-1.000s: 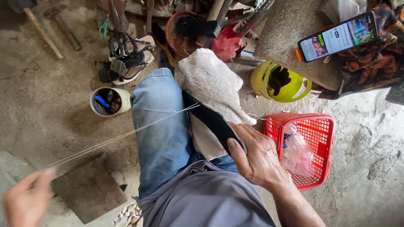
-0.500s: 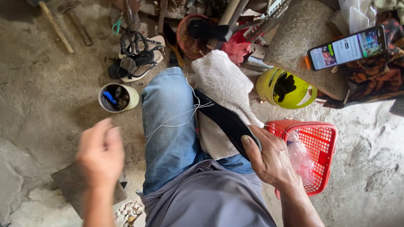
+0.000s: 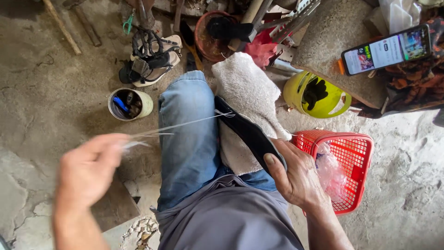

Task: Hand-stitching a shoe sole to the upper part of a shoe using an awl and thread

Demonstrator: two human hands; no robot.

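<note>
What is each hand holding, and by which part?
Left hand pinches the thin pale thread at its free end; right hand grips the long black strap at its near end.

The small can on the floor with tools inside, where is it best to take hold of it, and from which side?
Grip the small can around its cream side wall, coming from the left, where the concrete floor is bare. It stands upright with its mouth open, and blue-handled tools fill the inside, so a grip from above looks awkward. On its right the jeans leg is close, and a sandal lies behind it.
</note>
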